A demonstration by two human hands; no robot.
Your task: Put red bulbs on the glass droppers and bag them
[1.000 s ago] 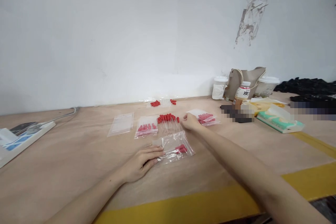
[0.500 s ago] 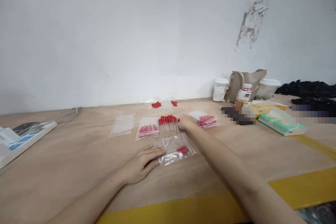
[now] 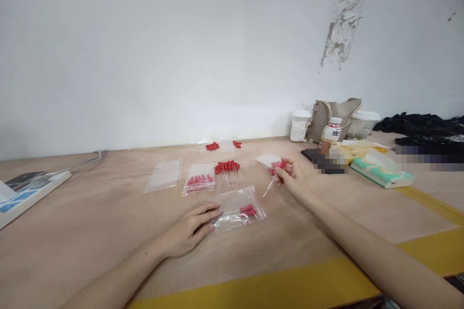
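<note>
My right hand pinches a glass dropper by its red rubber bulb, with the clear tube slanting down to the left. My left hand lies flat, fingers stretched out over the left end of a clear zip bag. Inside that bag, towards its right end, are a few red bulbs. Behind it lies a row of droppers, bulbs away from me. To their left is a filled zip bag. Another filled bag is partly hidden behind my right hand.
Flat clear bags lie further left. Small bags with loose red bulbs are by the wall. A power strip stands at the left; cups, a drink bottle, a black object and a tissue pack at the right.
My right hand has moved from the dropper row to the right and towards me, with one dropper in it. My left hand stays on the bag. The view has shifted slightly.
</note>
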